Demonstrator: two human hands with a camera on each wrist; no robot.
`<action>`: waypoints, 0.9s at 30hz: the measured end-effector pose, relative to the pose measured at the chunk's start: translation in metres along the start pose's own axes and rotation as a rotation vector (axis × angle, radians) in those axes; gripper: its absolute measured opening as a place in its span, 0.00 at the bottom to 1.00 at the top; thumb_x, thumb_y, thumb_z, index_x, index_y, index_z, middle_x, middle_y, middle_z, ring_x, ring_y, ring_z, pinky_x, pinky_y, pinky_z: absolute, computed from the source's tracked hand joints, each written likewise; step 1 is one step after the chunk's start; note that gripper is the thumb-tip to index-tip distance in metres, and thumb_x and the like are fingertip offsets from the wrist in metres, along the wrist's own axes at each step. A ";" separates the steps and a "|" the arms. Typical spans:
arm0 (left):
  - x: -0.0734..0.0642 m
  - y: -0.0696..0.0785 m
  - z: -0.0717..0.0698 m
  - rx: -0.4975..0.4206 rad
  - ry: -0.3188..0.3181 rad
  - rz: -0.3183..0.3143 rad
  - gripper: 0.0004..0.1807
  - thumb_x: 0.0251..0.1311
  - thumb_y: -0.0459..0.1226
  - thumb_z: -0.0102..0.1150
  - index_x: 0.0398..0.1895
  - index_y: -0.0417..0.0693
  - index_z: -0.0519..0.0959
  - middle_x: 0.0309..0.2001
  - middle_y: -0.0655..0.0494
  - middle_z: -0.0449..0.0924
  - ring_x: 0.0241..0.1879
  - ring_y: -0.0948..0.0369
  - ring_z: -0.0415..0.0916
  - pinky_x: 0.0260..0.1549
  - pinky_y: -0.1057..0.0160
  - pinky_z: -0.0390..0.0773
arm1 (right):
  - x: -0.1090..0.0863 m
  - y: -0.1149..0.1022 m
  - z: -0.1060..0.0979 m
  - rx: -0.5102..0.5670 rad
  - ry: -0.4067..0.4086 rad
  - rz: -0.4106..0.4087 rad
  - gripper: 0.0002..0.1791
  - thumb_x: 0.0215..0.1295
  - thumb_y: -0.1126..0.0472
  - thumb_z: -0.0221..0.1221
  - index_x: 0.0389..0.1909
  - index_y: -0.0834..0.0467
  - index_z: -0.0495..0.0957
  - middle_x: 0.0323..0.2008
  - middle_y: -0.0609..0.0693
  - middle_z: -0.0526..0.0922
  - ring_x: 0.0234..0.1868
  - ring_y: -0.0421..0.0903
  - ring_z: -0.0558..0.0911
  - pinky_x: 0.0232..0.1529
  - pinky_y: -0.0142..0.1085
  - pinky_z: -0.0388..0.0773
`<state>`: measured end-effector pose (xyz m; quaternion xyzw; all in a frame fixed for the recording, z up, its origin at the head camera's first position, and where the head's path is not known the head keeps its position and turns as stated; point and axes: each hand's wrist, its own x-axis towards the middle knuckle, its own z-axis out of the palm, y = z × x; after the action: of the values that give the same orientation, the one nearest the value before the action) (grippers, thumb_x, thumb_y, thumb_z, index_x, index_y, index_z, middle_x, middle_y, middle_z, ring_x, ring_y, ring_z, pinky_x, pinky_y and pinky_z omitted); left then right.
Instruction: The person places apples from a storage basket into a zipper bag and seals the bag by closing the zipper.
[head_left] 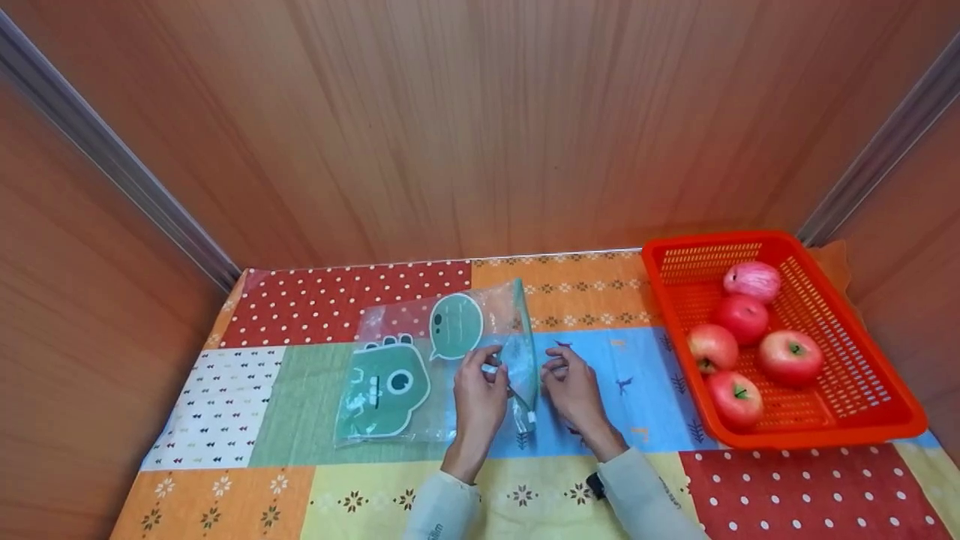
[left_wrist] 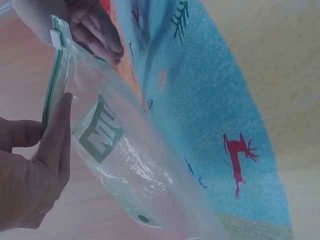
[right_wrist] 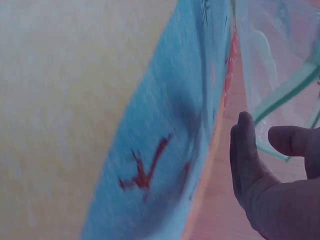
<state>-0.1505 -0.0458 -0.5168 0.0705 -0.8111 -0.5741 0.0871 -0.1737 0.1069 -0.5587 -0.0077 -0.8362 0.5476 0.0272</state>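
Plastic bag, clear with green prints, lying on the patchwork cloth left of an orange-red basket of apples. The left hand pinches the bag's mouth between thumb and fingers; the right hand, thumb and fingers parted, is just beside the green zip strip.

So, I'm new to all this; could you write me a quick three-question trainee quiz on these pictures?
1. How many apples show in the basket?
2. The zip strip of the clear bag is: a) yellow, b) green, c) black.
3. True or false: in the head view, the basket is left of the bag.

Key: 1. Five. 2. b, green. 3. False; it is on the right.
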 end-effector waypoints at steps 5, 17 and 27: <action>0.005 0.000 0.002 0.022 -0.027 -0.018 0.17 0.67 0.22 0.63 0.58 0.33 0.82 0.40 0.47 0.77 0.29 0.60 0.82 0.25 0.66 0.86 | -0.001 -0.004 -0.012 -0.080 0.035 -0.080 0.18 0.69 0.72 0.61 0.59 0.68 0.81 0.45 0.63 0.86 0.45 0.59 0.89 0.48 0.53 0.87; 0.014 -0.002 0.003 0.070 -0.051 0.029 0.16 0.67 0.21 0.61 0.56 0.34 0.83 0.42 0.47 0.79 0.30 0.60 0.82 0.26 0.67 0.85 | -0.008 -0.014 -0.042 -0.260 0.023 -0.149 0.22 0.69 0.70 0.67 0.62 0.68 0.78 0.53 0.64 0.82 0.51 0.61 0.84 0.51 0.54 0.86; 0.017 -0.005 0.007 0.119 -0.079 0.044 0.16 0.68 0.22 0.61 0.57 0.35 0.83 0.45 0.46 0.80 0.33 0.59 0.82 0.29 0.65 0.85 | -0.016 -0.015 -0.066 -0.409 0.092 -0.288 0.23 0.64 0.72 0.70 0.60 0.71 0.78 0.53 0.66 0.81 0.51 0.63 0.84 0.55 0.56 0.84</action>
<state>-0.1683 -0.0449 -0.5226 0.0350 -0.8479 -0.5252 0.0635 -0.1537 0.1612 -0.5195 0.0815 -0.9199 0.3567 0.1409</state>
